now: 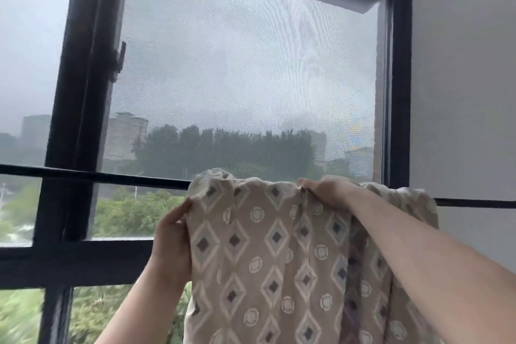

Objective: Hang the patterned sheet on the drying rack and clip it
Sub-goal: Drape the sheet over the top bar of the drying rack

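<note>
A beige patterned sheet (268,254) with diamonds and circles is draped over a thin black rack bar (92,175) that runs level across the window. Its top is bunched on the bar and the rest hangs down toward me. My left hand (174,227) pinches the sheet's left edge just below the bar. My right hand (325,190) grips the bunched top fold at bar height, with my forearm lying across the cloth's right side. No clip is in view.
A black-framed window (83,86) with a grey mesh screen (245,69) stands right behind the bar. A pale wall (463,92) is on the right, where the bar continues. Trees and buildings show outside.
</note>
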